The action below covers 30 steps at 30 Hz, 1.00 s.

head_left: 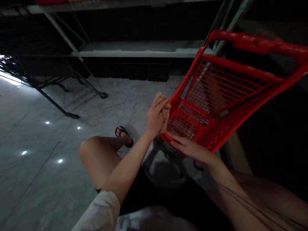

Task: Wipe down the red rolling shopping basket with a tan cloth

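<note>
A red plastic shopping cart [223, 134] with a grid basket stands tilted in view at the right, close in front of my knees. My left hand [155, 117] has its fingers closed over a crumpled tan cloth [165, 117], pressed on the cart's near left rim. Lower along that rim lies my right hand [186, 146], its fingers stretched out and touching the red plastic, with no object visible in it. The underside of the right hand is hidden.
Behind the cart stands a metal shelf rack [144, 53] with dark crates [157, 71] beneath it. Dark metal legs on casters [104, 95] stand at the left on the grey tiled floor [43, 179]. My sandalled foot [124, 134] is left of the cart.
</note>
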Motion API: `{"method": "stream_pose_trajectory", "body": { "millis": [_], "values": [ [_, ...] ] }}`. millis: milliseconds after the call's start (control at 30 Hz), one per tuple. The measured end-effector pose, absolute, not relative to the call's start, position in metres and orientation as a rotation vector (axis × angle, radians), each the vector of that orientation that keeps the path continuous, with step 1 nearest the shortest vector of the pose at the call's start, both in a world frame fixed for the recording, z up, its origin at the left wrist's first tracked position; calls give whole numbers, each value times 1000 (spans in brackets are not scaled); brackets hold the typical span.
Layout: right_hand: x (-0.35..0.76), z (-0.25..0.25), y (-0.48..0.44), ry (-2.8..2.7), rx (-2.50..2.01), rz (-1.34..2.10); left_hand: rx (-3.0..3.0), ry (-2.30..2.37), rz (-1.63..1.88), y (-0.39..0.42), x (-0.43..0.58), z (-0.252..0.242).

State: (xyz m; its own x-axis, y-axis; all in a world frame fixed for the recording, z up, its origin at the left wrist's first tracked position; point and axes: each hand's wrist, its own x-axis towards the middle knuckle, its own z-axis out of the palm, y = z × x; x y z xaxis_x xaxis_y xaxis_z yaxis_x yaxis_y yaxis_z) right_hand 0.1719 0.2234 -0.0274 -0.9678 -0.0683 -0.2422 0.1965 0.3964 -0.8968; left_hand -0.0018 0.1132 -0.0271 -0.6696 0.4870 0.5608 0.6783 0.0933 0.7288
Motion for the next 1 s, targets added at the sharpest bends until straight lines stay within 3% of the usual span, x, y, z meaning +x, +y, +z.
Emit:
{"method": "stream_pose_trajectory", "body": {
  "millis": [167,467,800,1000],
  "values": [
    [211,-7,239,2166,13,-1622,-1821,-2200,-1464,136,-39,-15],
    [255,9,267,1969,-43,-1674,-1865,-2159,-1389,46,102,-20],
    [247,2,262,2181,-88,-1640,-1775,-2373,-867,193,13,8],
    [239,-1,285,2126,-74,-1635,-1829,-2257,-958,195,14,-2]
  ]
}}
